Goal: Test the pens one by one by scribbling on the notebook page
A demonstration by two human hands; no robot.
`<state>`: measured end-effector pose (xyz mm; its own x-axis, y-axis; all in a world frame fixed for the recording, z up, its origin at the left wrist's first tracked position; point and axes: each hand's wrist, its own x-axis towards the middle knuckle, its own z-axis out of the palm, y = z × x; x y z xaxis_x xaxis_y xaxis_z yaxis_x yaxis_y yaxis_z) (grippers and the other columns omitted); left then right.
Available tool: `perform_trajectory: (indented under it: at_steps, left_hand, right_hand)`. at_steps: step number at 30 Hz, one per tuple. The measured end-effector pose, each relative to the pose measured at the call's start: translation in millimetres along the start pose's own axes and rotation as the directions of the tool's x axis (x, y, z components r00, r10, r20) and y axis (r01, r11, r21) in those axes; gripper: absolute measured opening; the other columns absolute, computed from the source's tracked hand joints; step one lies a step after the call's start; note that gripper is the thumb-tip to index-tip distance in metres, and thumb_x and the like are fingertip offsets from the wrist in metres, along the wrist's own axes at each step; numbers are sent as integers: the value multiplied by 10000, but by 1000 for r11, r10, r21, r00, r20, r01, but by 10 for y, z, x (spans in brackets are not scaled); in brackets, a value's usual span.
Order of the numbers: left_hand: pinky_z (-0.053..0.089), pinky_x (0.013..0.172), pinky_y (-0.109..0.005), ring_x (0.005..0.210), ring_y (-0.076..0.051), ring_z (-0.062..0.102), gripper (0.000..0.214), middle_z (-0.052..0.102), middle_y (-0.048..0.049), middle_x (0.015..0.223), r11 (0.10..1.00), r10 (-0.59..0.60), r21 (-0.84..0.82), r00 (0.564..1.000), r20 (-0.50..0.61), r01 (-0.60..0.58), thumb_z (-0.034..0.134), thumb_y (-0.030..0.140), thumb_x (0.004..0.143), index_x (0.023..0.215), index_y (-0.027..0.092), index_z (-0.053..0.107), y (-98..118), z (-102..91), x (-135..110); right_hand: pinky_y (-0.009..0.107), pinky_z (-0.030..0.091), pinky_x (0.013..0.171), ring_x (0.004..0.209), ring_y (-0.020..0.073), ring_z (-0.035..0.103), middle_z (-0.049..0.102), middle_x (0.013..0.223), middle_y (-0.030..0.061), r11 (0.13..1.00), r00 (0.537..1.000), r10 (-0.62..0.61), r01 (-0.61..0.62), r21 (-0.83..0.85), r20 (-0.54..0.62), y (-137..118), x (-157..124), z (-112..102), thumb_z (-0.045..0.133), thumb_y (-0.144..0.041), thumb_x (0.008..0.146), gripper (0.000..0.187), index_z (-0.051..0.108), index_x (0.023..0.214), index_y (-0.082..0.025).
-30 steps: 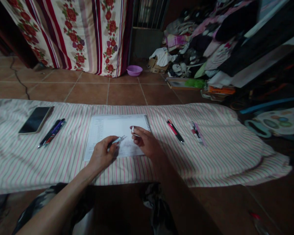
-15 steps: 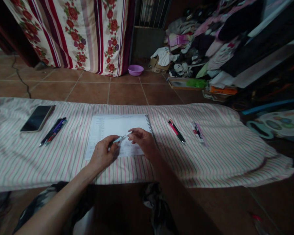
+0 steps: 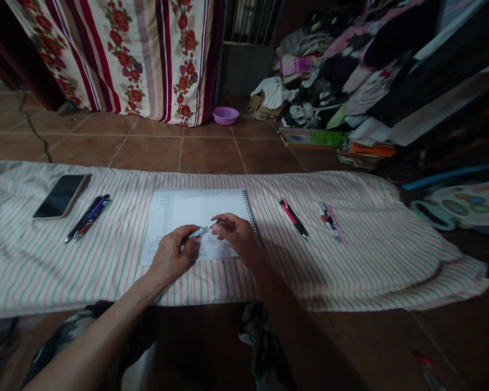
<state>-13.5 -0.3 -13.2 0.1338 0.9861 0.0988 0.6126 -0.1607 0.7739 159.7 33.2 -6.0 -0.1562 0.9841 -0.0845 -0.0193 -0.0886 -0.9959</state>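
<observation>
A spiral notebook [image 3: 195, 209] lies open on a pink-striped cloth [image 3: 350, 255] spread on the tiled floor. Over its lower half, my left hand [image 3: 171, 257] is closed around a light blue pen [image 3: 198, 232] whose tip points right. My right hand [image 3: 234, 234] pinches that pen's tip end; a small white cap seems to be in its fingers. The two hands meet at the pen, just above the page.
A dark phone [image 3: 61, 195] and a bunch of pens [image 3: 87, 217] lie at left. A red and black pen pair [image 3: 293, 217] and more pens [image 3: 329, 220] lie at right. A purple bowl [image 3: 225, 115], a floral curtain [image 3: 146, 54] and a clothes pile [image 3: 330, 70] stand behind.
My right hand, which held a small white cap apart from the pen, has moved left and joined the pen's tip. The left hand stayed put.
</observation>
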Motion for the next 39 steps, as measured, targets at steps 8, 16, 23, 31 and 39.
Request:
perform_trajectory:
  at_steps: [8,16,23,31,39]
  left_hand:
    - [486,803,-344,882,-206,636,261,684,-74,970,999,37,21,999,-23,-37,452,251,820,1024,195,606,23,-1,-3]
    - [489,798,-347,874,-208,636,262,685,-72,960,999,35,7,999,-17,-35,452,250,819,1023,196,607,28,2,-1]
    - [480,811,-350,897,-208,626,268,678,-82,980,997,71,36,997,-24,-70,438,246,830,1035,182,600,14,2,-8]
    - [481,808,-346,895,-207,626,261,678,-79,976,995,88,40,996,-27,-87,444,224,822,1026,183,604,22,-5,-7]
    - [491,786,-343,879,-198,624,248,672,-69,956,978,190,92,981,-31,-187,444,202,830,1031,183,588,-43,25,-10]
  right_hand:
    - [224,472,539,578,103,580,622,623,-29,999,999,-21,23,-46,44,41,-5,32,619,-250,647,160,620,797,-194]
    - [229,470,548,573,105,573,583,628,-40,978,989,-135,143,-151,56,35,-26,57,580,-251,697,177,589,870,-211]
    - [247,489,610,632,118,599,619,682,-15,949,985,-170,173,-262,36,63,-36,40,572,-221,716,145,617,853,-206]
    - [245,508,679,723,129,638,667,759,9,851,957,-285,276,-447,49,16,-72,21,564,-172,745,134,633,856,-202]
    - [220,508,636,702,122,632,670,789,18,747,907,-402,404,-529,125,59,-61,-14,570,-144,758,119,633,848,-191]
